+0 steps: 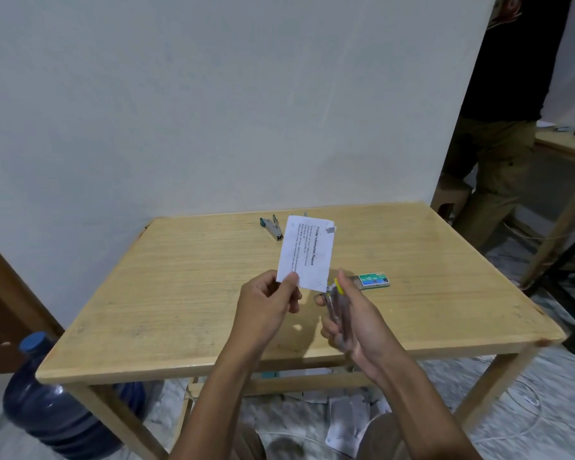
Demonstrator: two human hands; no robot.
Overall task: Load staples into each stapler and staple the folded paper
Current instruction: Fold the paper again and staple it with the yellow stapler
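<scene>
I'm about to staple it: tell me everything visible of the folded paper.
The folded paper is a white, tall narrow rectangle with sideways black print headed "Printer Information Report" and a small grey mark near its top right corner. It is upright, slightly tilted, above the table. The left hand pinches its lower left corner; the stapler in the right hand meets its lower right corner.
</scene>
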